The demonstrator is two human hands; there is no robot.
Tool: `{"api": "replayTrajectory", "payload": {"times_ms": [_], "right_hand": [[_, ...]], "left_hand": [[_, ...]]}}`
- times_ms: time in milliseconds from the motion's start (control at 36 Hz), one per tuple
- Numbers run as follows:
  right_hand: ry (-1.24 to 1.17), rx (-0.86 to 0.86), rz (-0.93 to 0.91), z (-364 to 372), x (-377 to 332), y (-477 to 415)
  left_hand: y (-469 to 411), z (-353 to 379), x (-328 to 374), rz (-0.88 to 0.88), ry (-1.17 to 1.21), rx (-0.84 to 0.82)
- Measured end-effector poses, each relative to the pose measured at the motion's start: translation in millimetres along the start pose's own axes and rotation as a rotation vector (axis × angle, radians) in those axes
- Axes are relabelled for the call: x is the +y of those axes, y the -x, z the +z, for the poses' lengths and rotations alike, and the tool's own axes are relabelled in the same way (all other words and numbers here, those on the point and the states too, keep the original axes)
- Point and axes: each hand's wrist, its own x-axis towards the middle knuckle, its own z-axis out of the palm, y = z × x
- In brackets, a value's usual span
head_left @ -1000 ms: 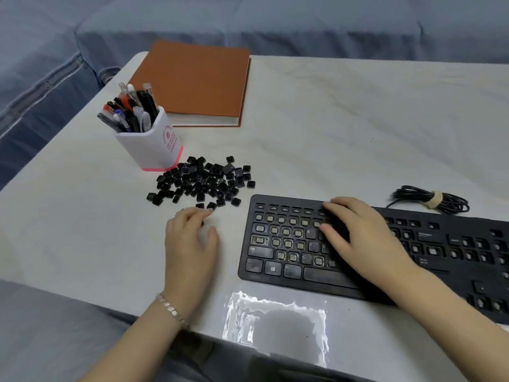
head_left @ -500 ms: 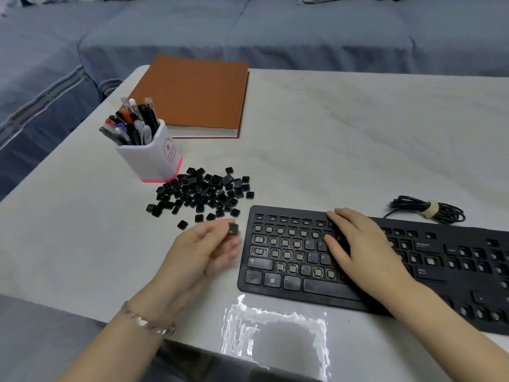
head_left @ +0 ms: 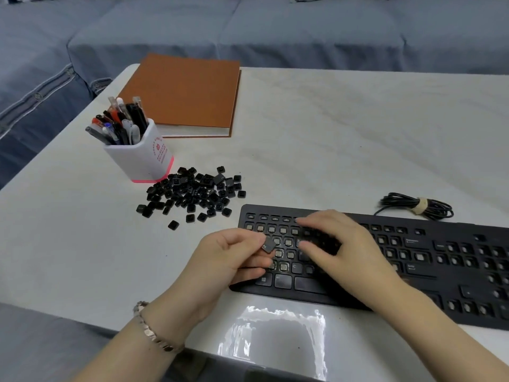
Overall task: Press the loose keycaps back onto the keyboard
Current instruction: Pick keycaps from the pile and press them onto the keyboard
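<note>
Pinching a single black keycap (head_left: pixel 268 245) between thumb and fingertips, the person's left hand (head_left: pixel 228 260) hovers over the left end of the black keyboard (head_left: pixel 440 271), its remaining fingers curled beneath; a metal bracelet (head_left: pixel 154 332) circles that wrist. The right hand (head_left: pixel 338 249) lies on the keyboard's letter area with fingers extended and spread, gripping nothing. Many key positions on the keyboard show bare sockets, though a few bottom-row keys are fitted. A pile of loose keycaps (head_left: pixel 192 193) sits on the pale surface (head_left: pixel 330 133) just beyond the keyboard's left corner, beside a white pen holder (head_left: pixel 140 158) full of pens. An orange-brown notebook (head_left: pixel 184 97) lies behind the holder, and the keyboard's bundled cable (head_left: pixel 416 206) rests past its far edge.
</note>
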Motion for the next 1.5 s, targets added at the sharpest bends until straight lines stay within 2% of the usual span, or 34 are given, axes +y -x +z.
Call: {"api": "replayTrajectory", "payload": {"times_ms": [83,167,444,639,694,861,917,1056,1250,1500], "right_hand": [[-0.161,-0.094,-0.078,-0.1,-12.6,3.6],[-0.223,-0.116,-0.104,1.8,-16.2,6.8],[-0.176,-0.045,0.015,-22.2,3.7,34.8],[-0.150,0.109,0.107,-65.3,35.0,68.3],[-0.103,0.148,0.167,-78.8,47.6,78.1],[0.077,0.256,0.385,-134.9,95.6,108.7],[0.139,0.255,0.437,-153.9,108.6,116.3],[0.182,0.157,0.493,-177.2,129.5,122.9],[0.108,0.049,0.594,-178.9,138.7,117.3],[0.232,-0.075,0.666,-178.2,134.6,106.0]], "left_hand": [[-4.2,5.0,-3.2,0.011,-0.079,-0.011],[-5.9,11.8,-5.6,0.058,-0.152,-0.058],[-17.7,57.2,-22.1,0.212,-0.311,-0.119],[-27.6,115.3,-35.6,0.247,-0.417,-0.241],[-32.5,125.0,-41.4,0.344,-0.565,-0.219],[-46.1,135.0,-49.3,0.827,-1.144,-0.126],[-50.2,135.5,-55.0,0.893,-1.322,-0.096],[-51.7,129.6,-67.3,0.745,-1.508,-0.068],[-54.1,129.4,-69.2,0.752,-1.567,-0.066],[-54.0,129.5,-71.1,0.772,-1.585,-0.045]]}}
